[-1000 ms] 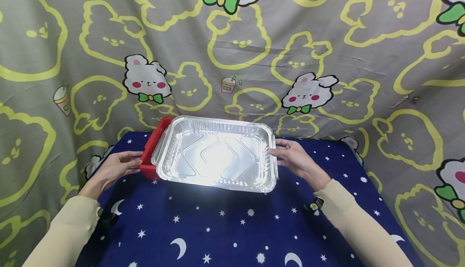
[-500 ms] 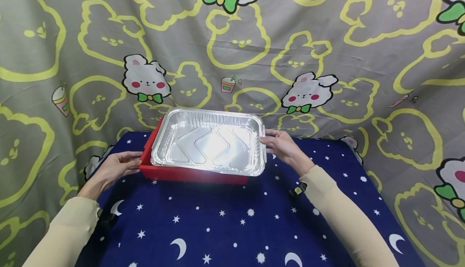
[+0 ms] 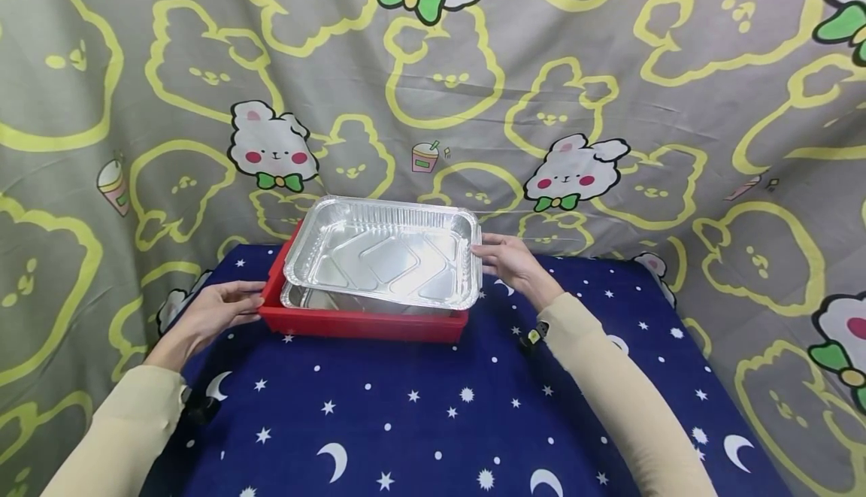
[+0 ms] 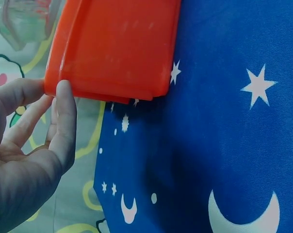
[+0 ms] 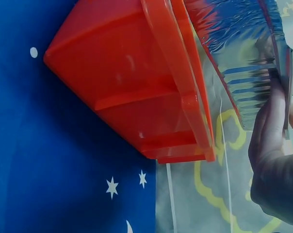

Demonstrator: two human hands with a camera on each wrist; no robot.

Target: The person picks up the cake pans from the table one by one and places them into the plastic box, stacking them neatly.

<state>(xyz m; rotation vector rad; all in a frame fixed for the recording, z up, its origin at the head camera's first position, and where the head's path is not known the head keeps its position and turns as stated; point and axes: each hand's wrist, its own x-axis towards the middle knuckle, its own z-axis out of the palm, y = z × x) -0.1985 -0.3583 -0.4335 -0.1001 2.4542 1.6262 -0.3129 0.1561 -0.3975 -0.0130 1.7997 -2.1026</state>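
Note:
A red plastic bin (image 3: 365, 326) stands at the back of the table. My left hand (image 3: 219, 309) pinches the left end of its rim between thumb and fingers, as the left wrist view shows at the bin's edge (image 4: 112, 53). A rectangular foil tray (image 3: 382, 256) is held over the bin, slightly tilted. My right hand (image 3: 512, 262) grips its right rim, thumb above and fingers beneath. In the right wrist view, the tray's ribbed side (image 5: 248, 82) is apart from the bin's rim. Inside the bin lies a second foil tray (image 3: 295, 298), mostly hidden under the first.
A dark blue tablecloth (image 3: 399, 422) with white moons and stars covers the table. Behind it hangs a grey curtain (image 3: 473, 136) with yellow bear outlines, close to the bin's far side.
My right hand has carried the upper foil tray left and back, from in front of the bin to over it. The left hand stays at the bin's rim.

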